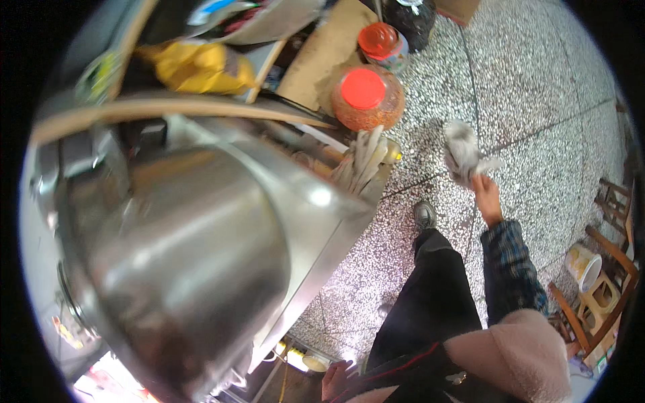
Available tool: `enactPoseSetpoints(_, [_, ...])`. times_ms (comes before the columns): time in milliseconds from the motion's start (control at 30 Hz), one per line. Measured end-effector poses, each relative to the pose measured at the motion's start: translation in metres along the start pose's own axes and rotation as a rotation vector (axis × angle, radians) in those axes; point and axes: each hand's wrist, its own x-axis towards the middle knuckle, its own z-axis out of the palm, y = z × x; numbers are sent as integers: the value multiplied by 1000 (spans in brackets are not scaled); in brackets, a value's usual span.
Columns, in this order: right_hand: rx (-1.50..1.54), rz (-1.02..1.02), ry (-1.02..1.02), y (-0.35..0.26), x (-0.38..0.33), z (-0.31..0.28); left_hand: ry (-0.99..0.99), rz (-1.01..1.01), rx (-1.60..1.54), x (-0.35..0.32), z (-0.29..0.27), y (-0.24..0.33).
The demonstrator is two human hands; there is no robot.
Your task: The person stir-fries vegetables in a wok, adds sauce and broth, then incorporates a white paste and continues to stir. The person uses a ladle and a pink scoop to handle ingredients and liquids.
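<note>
My right hand (488, 199), at the end of an arm stretched forward in a plaid sleeve, is closed on one end of a limp greyish-white cloth (462, 149). The cloth hangs over the floor and looks slightly blurred. Low in the picture, my left hand (335, 379) shows only in part beside my body. Its fingers look loosely apart, and I see nothing in them. It is nearest to the lower part of a big steel machine with a round drum (181, 262). A pair of pale work gloves (363, 160) lies at the machine's far corner.
Two jars with red lids, a large one (363, 90) and a smaller one (380, 41), stand beyond the gloves. A black bag (411, 23) is behind them. A yellow bag (201, 67) sits on a shelf. Wooden chairs (605, 289) and a white bucket (583, 266) stand right on the speckled floor (537, 114).
</note>
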Motion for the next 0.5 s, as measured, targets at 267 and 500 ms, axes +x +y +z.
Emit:
enactPoseSetpoints(267, [267,104,-1289,-145,-333,55,-200,292,141,-1,-102,-68])
enactPoseSetpoints(500, [59,-15,-1924,-230,-613,205,61,1149,526,-47,-252,-133])
